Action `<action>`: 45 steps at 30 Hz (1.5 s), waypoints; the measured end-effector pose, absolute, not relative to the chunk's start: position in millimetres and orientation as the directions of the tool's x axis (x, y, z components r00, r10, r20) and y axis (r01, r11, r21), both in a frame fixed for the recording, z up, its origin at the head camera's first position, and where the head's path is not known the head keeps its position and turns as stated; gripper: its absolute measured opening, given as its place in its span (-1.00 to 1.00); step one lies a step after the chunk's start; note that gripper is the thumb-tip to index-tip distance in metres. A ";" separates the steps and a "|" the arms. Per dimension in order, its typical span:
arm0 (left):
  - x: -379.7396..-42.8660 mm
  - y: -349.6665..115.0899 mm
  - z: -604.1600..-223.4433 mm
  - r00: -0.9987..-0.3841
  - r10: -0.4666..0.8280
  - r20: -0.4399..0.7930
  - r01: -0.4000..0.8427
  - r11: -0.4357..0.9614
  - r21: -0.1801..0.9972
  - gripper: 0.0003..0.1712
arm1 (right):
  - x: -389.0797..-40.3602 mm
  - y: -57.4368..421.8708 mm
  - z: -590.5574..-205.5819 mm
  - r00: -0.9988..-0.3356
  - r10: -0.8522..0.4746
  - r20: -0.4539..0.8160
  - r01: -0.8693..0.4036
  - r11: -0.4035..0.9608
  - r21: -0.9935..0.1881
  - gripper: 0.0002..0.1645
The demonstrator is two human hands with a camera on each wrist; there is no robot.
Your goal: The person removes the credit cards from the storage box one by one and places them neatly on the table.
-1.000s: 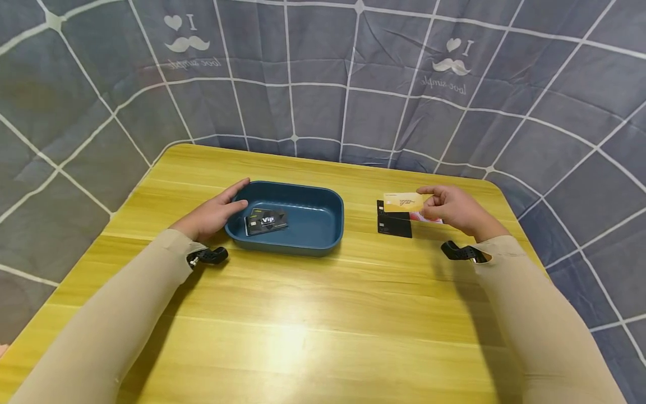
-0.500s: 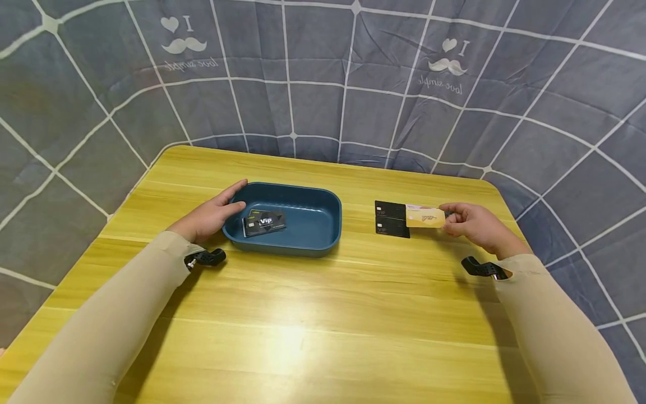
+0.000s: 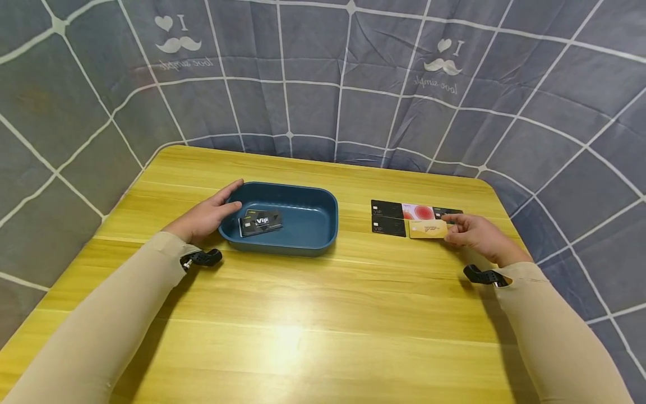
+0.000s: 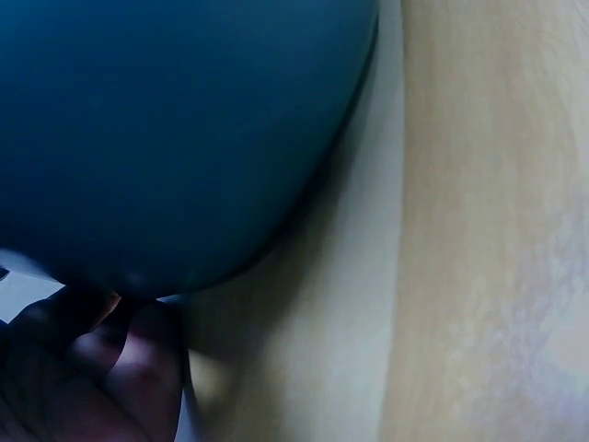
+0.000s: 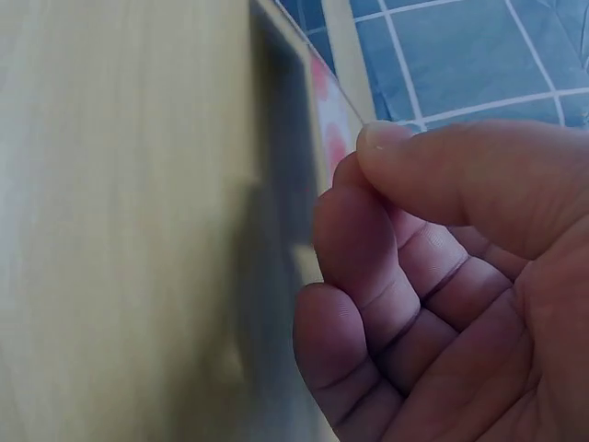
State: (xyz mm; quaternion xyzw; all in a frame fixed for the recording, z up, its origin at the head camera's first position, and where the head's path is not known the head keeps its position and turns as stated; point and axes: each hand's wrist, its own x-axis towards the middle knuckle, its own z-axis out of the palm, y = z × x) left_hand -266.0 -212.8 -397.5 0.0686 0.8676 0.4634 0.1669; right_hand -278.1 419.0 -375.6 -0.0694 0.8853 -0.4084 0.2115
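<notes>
My right hand (image 3: pixel 474 238) pinches the right end of a yellow card (image 3: pixel 426 229) between thumb and fingers, low over the table. Left of it lies a black VIP card (image 3: pixel 388 226). Behind are another black VIP card (image 3: pixel 386 209), a pink-and-white card with red circles (image 3: pixel 418 211) and a dark card (image 3: pixel 448 211), in a row. My left hand (image 3: pixel 204 216) holds the left end of a blue rectangular tray (image 3: pixel 310 227), thumb over the rim, fingers outside. In the left wrist view, the fingers (image 4: pixel 143 378) meet the tray's wall. Several dark cards (image 3: pixel 259 221) overlap inside the tray.
The wooden table (image 3: pixel 282 303) has its back edge close to a grey checked curtain (image 3: pixel 313 106). A black wrist mount (image 3: pixel 484 276) sits below the right hand, and another mount (image 3: pixel 202 258) below the left.
My right hand has carried the yellow card right and then toward me, from over the back row to beside the front black card, uncovering the pink card. The left hand stays at the tray.
</notes>
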 end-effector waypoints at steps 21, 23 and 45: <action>-266.3 -209.4 -398.3 -0.938 0.266 -0.221 -0.039 0.554 0.831 -0.20 | -289.7 413.4 -387.7 -0.916 -0.281 -0.288 -0.069 0.815 -0.575 -0.21; -266.4 -208.8 -398.4 -0.939 0.264 -0.222 -0.041 0.555 0.831 -0.20 | -290.6 413.0 -387.5 -0.916 -0.279 -0.289 -0.075 0.825 -0.560 -0.22; -267.5 -206.2 -399.7 -0.940 0.258 -0.222 -0.053 0.533 0.844 -0.20 | -296.5 415.3 -388.1 -0.910 -0.282 -0.305 -0.091 0.852 -0.516 -0.21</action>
